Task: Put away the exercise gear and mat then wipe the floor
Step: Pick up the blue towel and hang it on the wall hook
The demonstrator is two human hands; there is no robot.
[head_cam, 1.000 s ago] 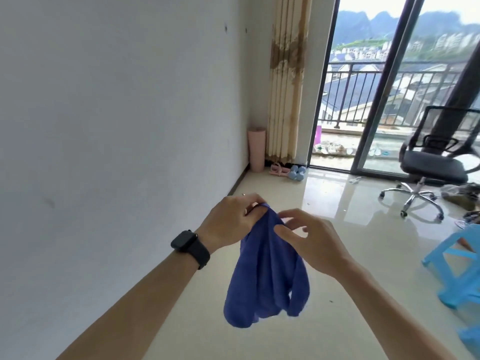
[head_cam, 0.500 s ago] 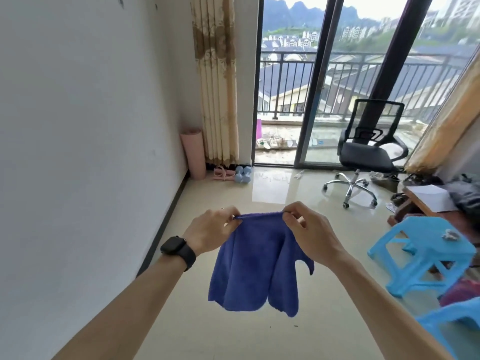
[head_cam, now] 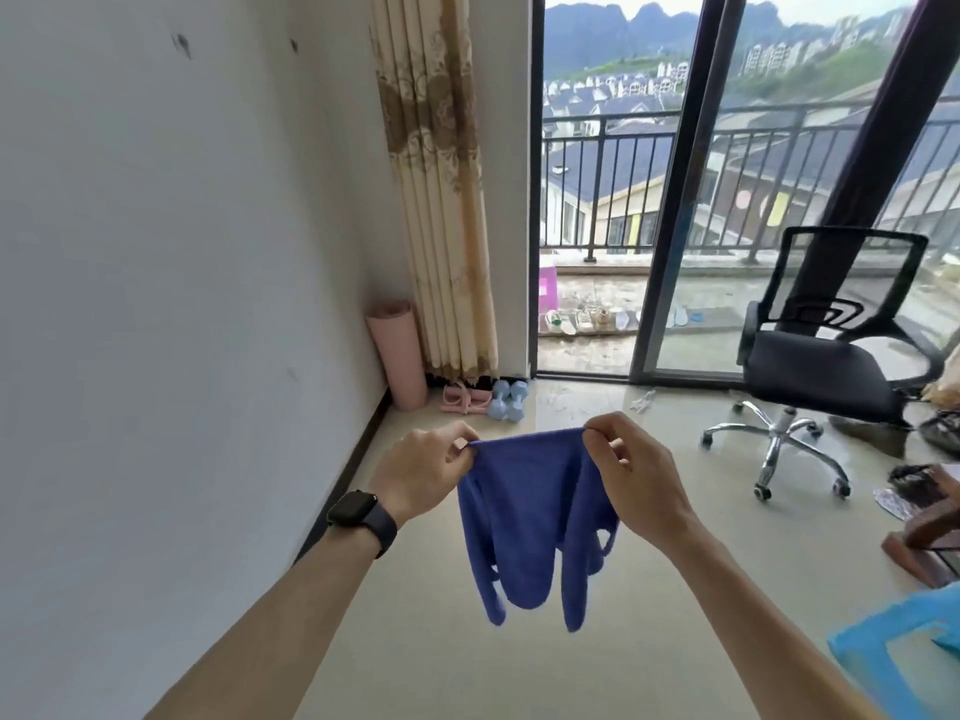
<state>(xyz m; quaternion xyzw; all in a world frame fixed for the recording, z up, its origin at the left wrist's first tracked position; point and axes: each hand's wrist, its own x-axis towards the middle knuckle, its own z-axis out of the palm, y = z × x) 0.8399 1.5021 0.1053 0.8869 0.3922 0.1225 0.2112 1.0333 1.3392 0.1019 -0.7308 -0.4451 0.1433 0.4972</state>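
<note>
Hanging between the two hands in the head view, a blue cloth (head_cam: 530,517) is held up in front of the body, well above the floor (head_cam: 519,667). Its top edge is pinched at one corner by the thumb and curled fingers of the left hand (head_cam: 426,470) and at the other by those of the right hand (head_cam: 634,475). The edge is drawn nearly taut between them, while the rest droops in loose folds. The cloth appears to be spread this way so that it can be opened out or folded flat before any wiping is begun. A dark watch (head_cam: 361,514) is worn on the left wrist.

Farther off, in the corner by the wall, a rolled pink mat (head_cam: 397,356) is stood upright beside the curtain (head_cam: 436,200). Pale blue dumbbells (head_cam: 506,400) and a pink piece of gear (head_cam: 462,400) are laid on the floor just beside it. From this placement the putting-away is judged done, and wiping is judged the step in hand. An office chair (head_cam: 821,376) is seen to the right near the glass door, and a blue stool (head_cam: 898,662) at the lower right edge.
</note>
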